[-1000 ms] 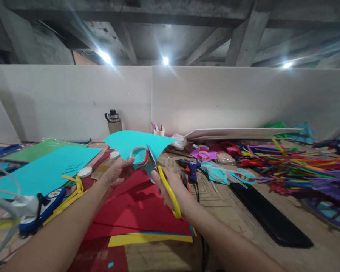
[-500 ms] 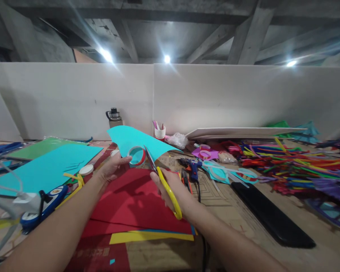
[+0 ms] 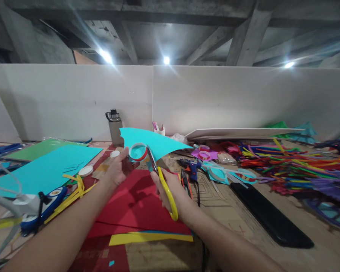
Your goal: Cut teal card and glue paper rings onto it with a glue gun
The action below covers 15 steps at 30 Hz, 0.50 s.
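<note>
My left hand (image 3: pixel 122 168) is closed on a turquoise sheet (image 3: pixel 167 143) together with a red-and-white tape ring (image 3: pixel 144 156) that lies against it. The sheet is held up in the air and curves away to the right. In my right hand (image 3: pixel 170 187) are yellow-handled scissors (image 3: pixel 168 196), my fingers in the loops. Their blades point up at the sheet, just right of the ring. Below both hands lie red sheets (image 3: pixel 124 211), with a yellow sheet (image 3: pixel 150 238) showing from under the front edge.
A blue hot glue gun (image 3: pixel 194 170) and a black oblong case (image 3: pixel 272 215) lie to the right, before a heap of coloured pipe cleaners (image 3: pixel 294 162). At left are a large turquoise sheet (image 3: pixel 42 166) and a power strip (image 3: pixel 45 211). A bottle (image 3: pixel 115 130) stands behind.
The turquoise sheet and ring have shifted to the right and turned, along with my left hand. The scissors stay close beside the ring, and more of the bottle shows.
</note>
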Each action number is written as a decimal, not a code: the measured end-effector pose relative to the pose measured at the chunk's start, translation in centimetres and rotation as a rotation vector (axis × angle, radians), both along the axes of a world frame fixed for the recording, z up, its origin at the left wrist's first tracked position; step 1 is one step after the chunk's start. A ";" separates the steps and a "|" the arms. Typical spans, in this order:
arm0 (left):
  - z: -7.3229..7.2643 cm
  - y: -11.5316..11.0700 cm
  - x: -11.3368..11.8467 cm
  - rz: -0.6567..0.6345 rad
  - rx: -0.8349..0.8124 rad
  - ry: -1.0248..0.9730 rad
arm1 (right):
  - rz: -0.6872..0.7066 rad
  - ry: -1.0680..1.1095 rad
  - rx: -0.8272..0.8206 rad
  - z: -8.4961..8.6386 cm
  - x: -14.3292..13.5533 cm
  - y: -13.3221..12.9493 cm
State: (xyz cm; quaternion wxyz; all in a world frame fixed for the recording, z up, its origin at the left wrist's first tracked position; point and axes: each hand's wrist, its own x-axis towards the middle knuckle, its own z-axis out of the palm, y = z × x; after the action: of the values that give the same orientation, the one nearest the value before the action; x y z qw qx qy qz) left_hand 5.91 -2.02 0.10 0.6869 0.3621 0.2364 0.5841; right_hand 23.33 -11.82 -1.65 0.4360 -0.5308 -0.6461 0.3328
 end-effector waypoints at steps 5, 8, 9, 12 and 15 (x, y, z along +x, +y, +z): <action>-0.2 -1.5 2.8 0.080 0.063 -0.064 | -0.032 -0.052 0.071 -0.4 -0.4 0.2; -0.1 -1.6 2.8 0.102 0.119 0.027 | -0.012 -0.034 0.081 -0.4 -0.5 0.1; -0.2 -1.5 2.6 0.101 0.129 0.058 | -0.008 -0.025 0.076 -0.4 -0.4 0.1; -0.4 -1.2 2.2 0.071 0.175 0.105 | 0.016 0.007 0.042 -0.2 -0.3 0.2; -0.6 -1.1 2.1 0.004 0.229 0.127 | 0.055 0.029 0.007 -0.3 -0.1 0.6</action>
State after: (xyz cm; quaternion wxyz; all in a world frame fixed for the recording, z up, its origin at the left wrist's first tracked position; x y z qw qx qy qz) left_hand 8.03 -3.12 -0.47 0.6233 0.4741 0.2118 0.5846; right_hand 23.18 -11.26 -1.90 0.4378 -0.5063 -0.6553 0.3501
